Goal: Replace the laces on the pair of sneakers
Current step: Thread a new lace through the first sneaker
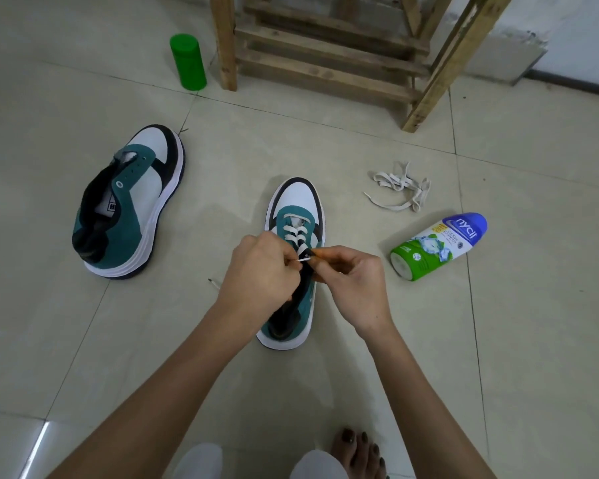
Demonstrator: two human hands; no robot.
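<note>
- You are crouching over a pale, glossy tiled floor (pixel 464 340) with thin dark grout lines; a white wall (pixel 585 36) is closing it off at 1 o'clock.
- A rough wooden frame (pixel 325 57) is standing at 12 o'clock, its legs on the tiles, and a green canister (pixel 188 62) is standing upright just beside its left leg at 11 o'clock.
- The sneaker you are lacing (pixel 298 198) is sitting at the centre, toe pointing to 12 o'clock.
- Your left hand (pixel 260 271) and right hand (pixel 350 281) are meeting over its tongue, fingers curled, both pinching the end of the white lace (pixel 296 233), which is already crossing the lower eyelets.
- The second sneaker (pixel 132 202) is lying laceless at 9 to 10 o'clock, well apart.
- A loose lace bundle (pixel 400 188) is lying at 2 o'clock, and a powder bottle (pixel 440 245) is lying on its side at 3 o'clock.
- Bare tile is stretching out at 7 to 8 o'clock; your bare foot (pixel 358 451) is resting at 5 o'clock.
</note>
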